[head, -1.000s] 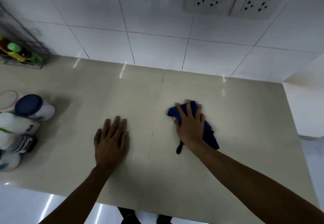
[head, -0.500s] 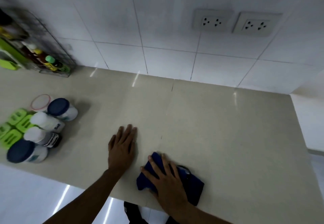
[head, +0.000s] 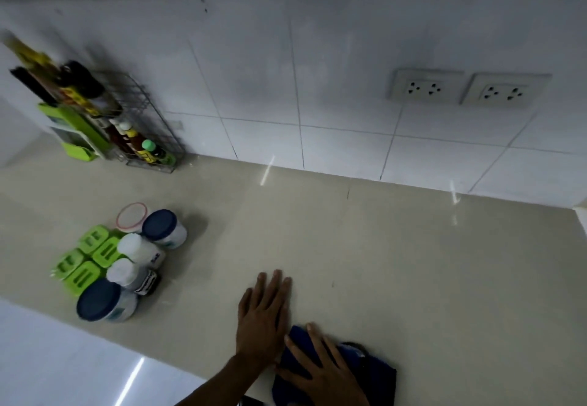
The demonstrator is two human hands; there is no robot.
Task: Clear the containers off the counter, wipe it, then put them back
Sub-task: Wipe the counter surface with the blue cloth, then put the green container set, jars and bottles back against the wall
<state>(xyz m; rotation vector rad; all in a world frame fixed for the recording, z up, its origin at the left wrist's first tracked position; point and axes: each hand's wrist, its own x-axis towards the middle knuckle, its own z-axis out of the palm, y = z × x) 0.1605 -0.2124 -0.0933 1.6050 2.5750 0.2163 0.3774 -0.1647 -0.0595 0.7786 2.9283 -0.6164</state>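
Right hand [head: 324,374] flat, fingers spread on blue cloth [head: 378,377], desk [head: 381,262] 6 o'clock edge; left hand [head: 262,320] flat, empty; risk: cloth slips off edge w/ next pull

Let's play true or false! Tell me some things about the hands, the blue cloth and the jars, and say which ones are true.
1. The right hand presses flat on the blue cloth. True.
2. The left hand holds a jar. False: it lies flat on the bare counter, holding nothing.
3. The jars sit grouped at the counter's left side. True.
4. The cloth is at the back by the wall. False: it is at the counter's near edge.
5. Two sockets are on the wall. True.
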